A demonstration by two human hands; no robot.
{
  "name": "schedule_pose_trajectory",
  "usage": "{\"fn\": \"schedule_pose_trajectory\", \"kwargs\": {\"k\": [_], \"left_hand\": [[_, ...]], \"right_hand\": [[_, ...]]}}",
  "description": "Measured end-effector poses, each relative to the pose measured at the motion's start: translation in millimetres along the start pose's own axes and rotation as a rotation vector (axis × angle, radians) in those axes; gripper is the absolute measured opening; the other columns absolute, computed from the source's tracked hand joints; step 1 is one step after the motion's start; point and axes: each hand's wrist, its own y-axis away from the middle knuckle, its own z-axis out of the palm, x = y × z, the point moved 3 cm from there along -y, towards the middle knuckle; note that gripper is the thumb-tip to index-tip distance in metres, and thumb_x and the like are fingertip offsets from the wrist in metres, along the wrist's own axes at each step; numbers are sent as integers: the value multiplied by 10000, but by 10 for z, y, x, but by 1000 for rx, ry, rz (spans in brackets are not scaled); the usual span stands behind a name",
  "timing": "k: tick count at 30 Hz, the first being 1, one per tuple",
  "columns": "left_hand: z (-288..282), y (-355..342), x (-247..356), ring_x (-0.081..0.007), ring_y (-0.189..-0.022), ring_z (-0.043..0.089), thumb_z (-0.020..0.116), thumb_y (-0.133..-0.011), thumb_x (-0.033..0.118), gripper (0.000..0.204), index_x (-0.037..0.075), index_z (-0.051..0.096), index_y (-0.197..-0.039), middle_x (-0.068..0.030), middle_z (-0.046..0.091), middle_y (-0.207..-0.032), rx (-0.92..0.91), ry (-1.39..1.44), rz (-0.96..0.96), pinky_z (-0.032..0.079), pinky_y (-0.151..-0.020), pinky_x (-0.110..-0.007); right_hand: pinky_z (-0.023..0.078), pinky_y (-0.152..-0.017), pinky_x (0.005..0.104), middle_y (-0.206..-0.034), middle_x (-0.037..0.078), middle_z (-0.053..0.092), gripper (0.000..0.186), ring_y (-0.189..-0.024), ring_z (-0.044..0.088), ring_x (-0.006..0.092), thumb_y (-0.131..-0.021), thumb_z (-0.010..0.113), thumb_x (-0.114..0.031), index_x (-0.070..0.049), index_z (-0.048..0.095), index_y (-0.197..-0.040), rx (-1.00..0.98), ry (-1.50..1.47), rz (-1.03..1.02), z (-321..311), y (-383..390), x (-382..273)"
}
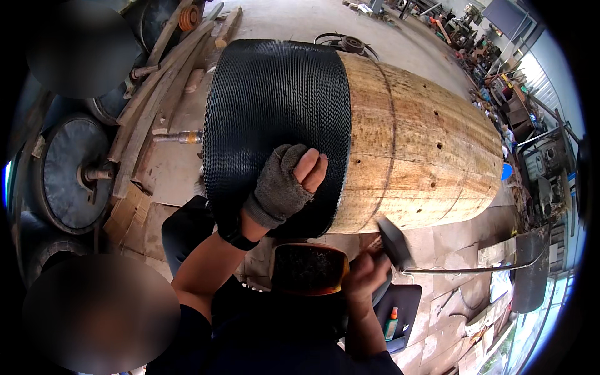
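A large wooden drum [425, 137] lies across in front of me, with a dark line round it and several small holes. Its left part is wrapped in a ridged black covering [275, 100] that looks like rows of twisted strands. My left hand [287, 181], in a grey fingerless glove, rests on the covering near its right edge. Its fingers are curled; whatever they may pinch is hidden. My bare right hand [364, 275] grips a hammer [395, 245], its dark head raised just below the drum's lower side and smeared by motion. Between my forearms sits a dark, amber-rimmed container [309, 269].
A metal shaft [178, 137] sticks out left of the drum. Timber beams [150, 112] and round dark drums [75, 172] stand at the left. A pulley wheel [352, 45] lies behind. Near my right forearm is a green bottle [391, 326]; a black cylinder [531, 275] stands farther right.
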Motion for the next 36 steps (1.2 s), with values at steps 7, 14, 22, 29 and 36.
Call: {"fn": "schedule_pose_trajectory", "kwargs": {"k": [7,14,22,29,36], "left_hand": [[8,-91,-6,-269,-918,625,737,-762,28,474,55,607,-1217,-102,580,-1101,-30,-39,-39,538,-771,-418],[42,-98,-59,-278,-941,602,706,-751,-8,474,89,624,-1209,-85,563,-1087,-3,-71,-45,513,-787,-443],[7,-362,-222,-292,-908,600,641,-797,-77,445,60,621,-1220,-120,577,-1069,-53,-161,-99,507,-772,-435],[-13,37,579,-253,-792,634,600,-812,-83,551,-2,505,-1349,-94,639,-946,-68,404,-173,502,-775,-405],[97,166,705,-237,-740,618,605,-809,-86,612,24,483,-1399,-88,630,-894,-251,559,-357,505,-727,-382]], "right_hand": [[483,-528,442,-681,222,601,195,-615,646,430,-986,575,-171,13,561,-1047,-8,-133,117,-73,99,-19],[450,-517,433,-672,189,582,194,-605,583,372,-1002,566,-188,-6,518,-958,-173,21,117,38,-165,-118],[466,-536,551,-691,283,612,203,-650,613,501,-976,601,-190,-10,510,-951,-207,181,172,182,-169,50],[437,-504,548,-655,273,592,208,-628,598,496,-1007,576,-197,-23,497,-922,-193,-22,235,53,29,107],[419,-527,510,-700,262,582,217,-660,587,492,-1018,565,-194,-19,502,-906,-195,-45,214,-23,22,127]]}}
